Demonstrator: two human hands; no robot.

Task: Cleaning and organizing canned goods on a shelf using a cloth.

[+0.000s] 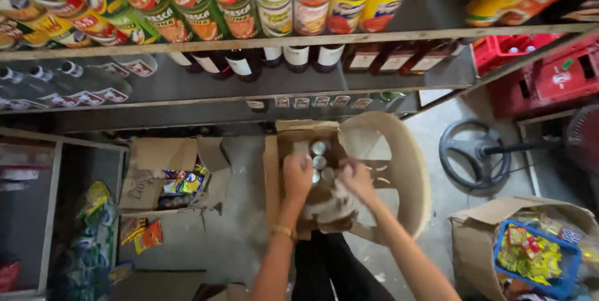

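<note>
Head view: hands (327, 179) blur over cans (319, 154) in box (271, 170).

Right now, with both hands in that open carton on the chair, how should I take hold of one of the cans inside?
Probably from straight above. The cans stand upright and packed close in the cardboard carton, only round tops showing. Pinch one around its top rim, fingers slipped beside its neighbours. The left hand and right hand are already over them.
</note>
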